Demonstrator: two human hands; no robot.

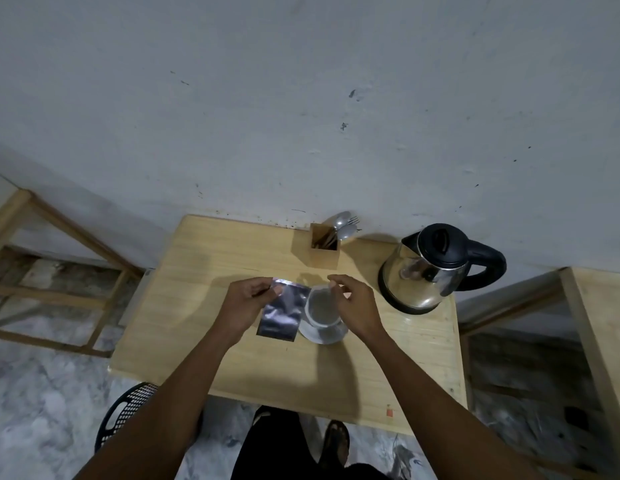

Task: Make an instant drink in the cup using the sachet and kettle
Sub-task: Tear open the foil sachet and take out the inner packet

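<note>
A silver foil sachet (282, 311) hangs above the wooden table (204, 265), pinched at its top left corner by my left hand (244, 301). Just right of it a white cup (321, 308) stands on a white saucer (324, 336). My right hand (355, 306) hovers over the cup's right side, thumb and forefinger pinched near the rim; whether they hold a torn strip I cannot tell. The steel kettle (429, 271) with a black lid and handle sits on its base at the table's right rear.
A wooden holder (319, 252) with spoons and a fork stands at the back by the wall. Wooden frames flank the table on both sides. A black perforated basket (128, 410) is on the floor at the left, near my feet.
</note>
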